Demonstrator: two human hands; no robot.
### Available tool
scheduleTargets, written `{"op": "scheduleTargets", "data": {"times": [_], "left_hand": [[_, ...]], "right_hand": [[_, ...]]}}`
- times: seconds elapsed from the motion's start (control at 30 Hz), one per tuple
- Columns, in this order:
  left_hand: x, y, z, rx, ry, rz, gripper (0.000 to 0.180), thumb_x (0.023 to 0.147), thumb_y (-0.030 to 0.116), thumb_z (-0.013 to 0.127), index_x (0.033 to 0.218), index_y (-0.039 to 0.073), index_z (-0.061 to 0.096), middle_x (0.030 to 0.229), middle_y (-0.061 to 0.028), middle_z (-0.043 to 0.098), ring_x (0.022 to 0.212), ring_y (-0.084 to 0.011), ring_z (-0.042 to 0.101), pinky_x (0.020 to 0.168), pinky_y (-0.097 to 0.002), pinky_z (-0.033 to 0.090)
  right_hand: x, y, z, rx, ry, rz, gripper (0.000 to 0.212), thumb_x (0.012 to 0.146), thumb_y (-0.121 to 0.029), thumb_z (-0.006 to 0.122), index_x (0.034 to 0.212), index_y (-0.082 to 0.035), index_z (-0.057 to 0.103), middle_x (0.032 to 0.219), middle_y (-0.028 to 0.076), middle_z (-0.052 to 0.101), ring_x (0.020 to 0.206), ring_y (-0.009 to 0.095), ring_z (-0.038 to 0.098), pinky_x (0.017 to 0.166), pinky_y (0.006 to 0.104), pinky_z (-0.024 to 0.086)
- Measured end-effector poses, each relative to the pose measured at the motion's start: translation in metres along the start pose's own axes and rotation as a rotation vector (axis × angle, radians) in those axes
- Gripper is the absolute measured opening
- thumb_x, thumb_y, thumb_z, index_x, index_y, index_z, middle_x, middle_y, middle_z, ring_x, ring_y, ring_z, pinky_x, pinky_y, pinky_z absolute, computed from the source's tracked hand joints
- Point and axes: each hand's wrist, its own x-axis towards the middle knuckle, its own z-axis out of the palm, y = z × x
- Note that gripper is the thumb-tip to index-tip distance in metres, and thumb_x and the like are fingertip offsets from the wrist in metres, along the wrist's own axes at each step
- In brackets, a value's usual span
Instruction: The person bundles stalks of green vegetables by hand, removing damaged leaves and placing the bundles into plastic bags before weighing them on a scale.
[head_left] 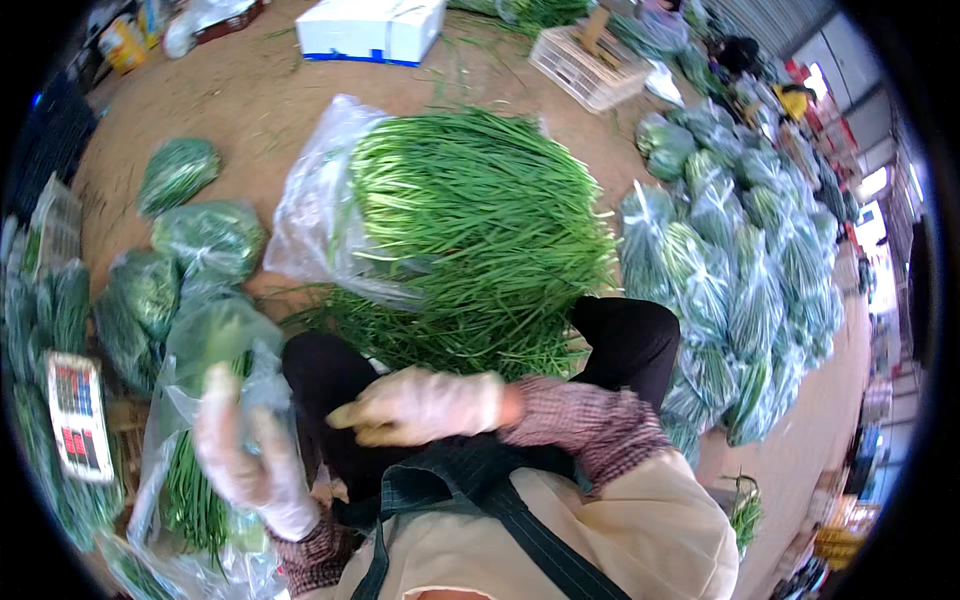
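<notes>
My left hand, in a pale, thin glove, is over an opened clear plastic bag at the lower left. Its fingers are spread and slightly blurred. Inside that bag lie long green garlic chives. My right hand, gloved the same way, is above my lap with its fingers stretched to the left, nothing visible in them. Beyond my knees spreads a large heap of garlic chives, pale stem ends toward the left. A clear plastic sheet sticks out from under the heap's left side.
Filled bags of greens stand at the left, near a white scale panel with buttons. Many more filled bags are piled at the right. A white foam box and a pale plastic crate sit on the far floor.
</notes>
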Motion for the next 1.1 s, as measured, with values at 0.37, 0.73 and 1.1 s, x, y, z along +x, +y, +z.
{"op": "scheduleTargets", "data": {"times": [0.37,0.73,1.1], "left_hand": [[-0.038,0.121,0.238,-0.362,-0.974,0.139,0.045,0.075,0.009,0.068,0.118,0.003,0.056,0.087,-0.0148,0.061,0.075,-0.0343,0.059,0.068,-0.0418,0.05],[-0.076,0.139,0.322,-0.391,-1.11,0.178,0.051,0.073,0.007,0.067,0.121,0.001,0.05,0.084,-0.0144,0.059,0.072,-0.0345,0.059,0.065,-0.0433,0.05],[-0.122,0.156,0.348,-1.099,-1.517,-0.852,0.038,0.085,0.009,0.064,0.123,0.006,0.057,0.11,-0.0073,0.063,0.094,-0.0162,0.06,0.088,-0.0308,0.048]], "right_hand": [[-0.314,0.165,-0.241,-1.069,-0.303,1.295,0.11,0.076,-0.027,0.072,0.15,-0.012,-0.007,0.157,0.016,0.003,0.144,0.032,0.007,0.11,0.0498,0.027],[-0.332,0.271,-0.243,-1.041,-0.282,0.969,0.131,0.061,-0.032,0.083,0.149,-0.015,-0.013,0.15,0.02,0.024,0.124,0.03,0.046,0.102,0.0436,0.036],[-0.357,0.276,-0.218,-1.113,0.044,0.728,0.022,0.07,-0.017,0.064,0.089,-0.006,0.061,0.079,0.008,0.059,0.081,0.026,0.061,0.066,0.0407,0.048]]}}
